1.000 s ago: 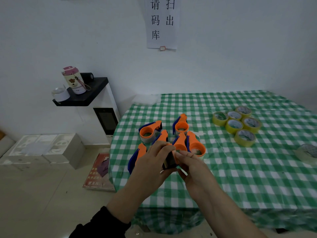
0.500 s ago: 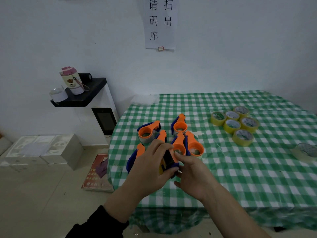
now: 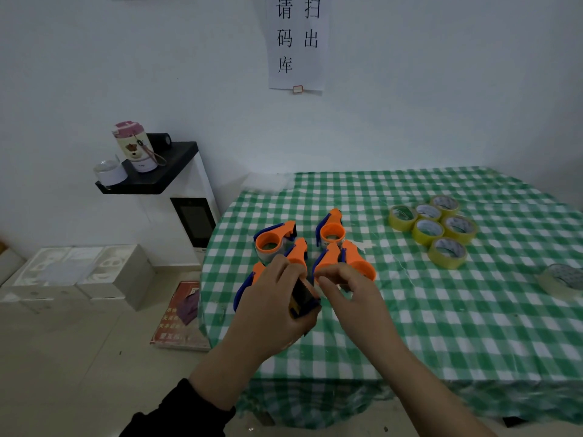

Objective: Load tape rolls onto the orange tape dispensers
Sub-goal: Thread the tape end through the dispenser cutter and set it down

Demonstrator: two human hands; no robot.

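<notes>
While the left hand (image 3: 274,305) grips the held dispenser (image 3: 303,298) just below the centre of the frame, fingers curled round its body and the toothed blade turned upward, the right hand (image 3: 348,293) sits close beside it, thumb and forefinger pinched together at the blade. Whether a tape end lies between them cannot be told. A strip of yellow shows on the held unit, so a roll appears to be seated.

Risks, as judged:
- If the pinch slips, the loose end may spring back onto the roll.
- Fingertips this near the teeth may be nicked.
- Tape drawn crooked would crease and stick to itself.
- The held unit hangs over the crowded group and could knock one toward the table's left edge.

Count:
- Six orange dispensers (image 3: 333,219) lie on the green checked table (image 3: 441,326) at centre frame, one partly hidden behind the left hand, and one more is in hand.
- Six yellow tape rolls (image 3: 424,240) are clustered right of centre, well apart from the hands.
- One pale roll (image 3: 560,279) sits at the right edge.
</notes>
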